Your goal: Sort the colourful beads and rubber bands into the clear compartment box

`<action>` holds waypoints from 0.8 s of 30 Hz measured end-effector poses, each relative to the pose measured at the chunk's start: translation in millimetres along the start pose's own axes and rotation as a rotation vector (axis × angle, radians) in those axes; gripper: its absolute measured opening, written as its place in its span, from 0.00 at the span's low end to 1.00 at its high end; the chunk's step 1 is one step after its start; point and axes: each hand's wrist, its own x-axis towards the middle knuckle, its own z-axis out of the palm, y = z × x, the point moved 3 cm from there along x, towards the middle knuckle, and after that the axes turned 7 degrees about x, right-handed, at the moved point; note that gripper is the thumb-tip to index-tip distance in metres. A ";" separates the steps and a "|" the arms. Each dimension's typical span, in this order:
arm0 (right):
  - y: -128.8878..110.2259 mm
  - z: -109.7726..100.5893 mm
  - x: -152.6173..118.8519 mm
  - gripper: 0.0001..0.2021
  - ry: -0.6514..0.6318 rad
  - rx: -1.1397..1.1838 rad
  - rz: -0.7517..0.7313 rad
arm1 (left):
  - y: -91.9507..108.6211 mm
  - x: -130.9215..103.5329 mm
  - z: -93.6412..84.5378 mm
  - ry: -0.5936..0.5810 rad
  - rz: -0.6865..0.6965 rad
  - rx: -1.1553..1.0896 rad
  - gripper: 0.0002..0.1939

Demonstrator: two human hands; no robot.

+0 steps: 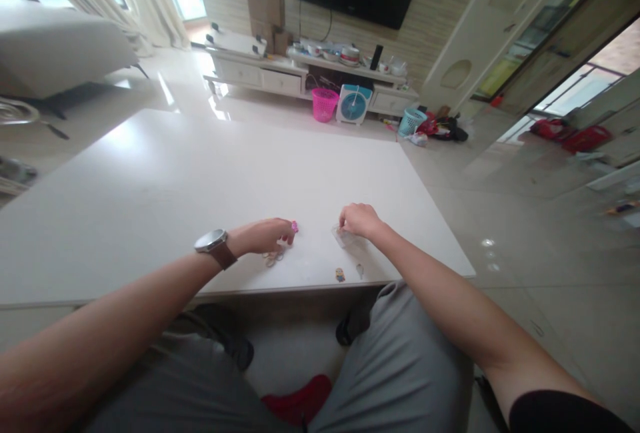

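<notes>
On the white table (210, 179), my left hand (267, 235) has its fingers bent down at a small pink item (295, 226); whether it grips this item is unclear. Several thin rings (271, 259) lie just below that hand. My right hand (359, 219) is closed at a small clear container (343, 237), its fingertips at the container's upper edge; anything between them is too small to name. Near the front edge lie a small yellow and blue figure piece (340, 275) and, to its right, a small clear or silvery piece (360, 271).
The table's front edge runs just above my knees. Beyond the far edge stand a pink basket (325, 105), a blue and white fan (354, 105) and a light blue basket (411, 122) before a low white cabinet (283, 81).
</notes>
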 end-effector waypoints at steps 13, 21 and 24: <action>-7.6 1.6 4.0 0.09 -0.015 -0.053 -0.031 | -1.1 4.2 5.7 -0.014 -0.003 0.052 0.11; -8.7 1.8 3.5 0.10 0.022 -0.060 -0.050 | 11.3 1.6 -3.5 -0.053 -0.058 0.095 0.12; -6.5 4.2 3.8 0.11 0.029 -0.052 -0.033 | 13.4 0.6 -5.5 -0.058 -0.066 0.094 0.13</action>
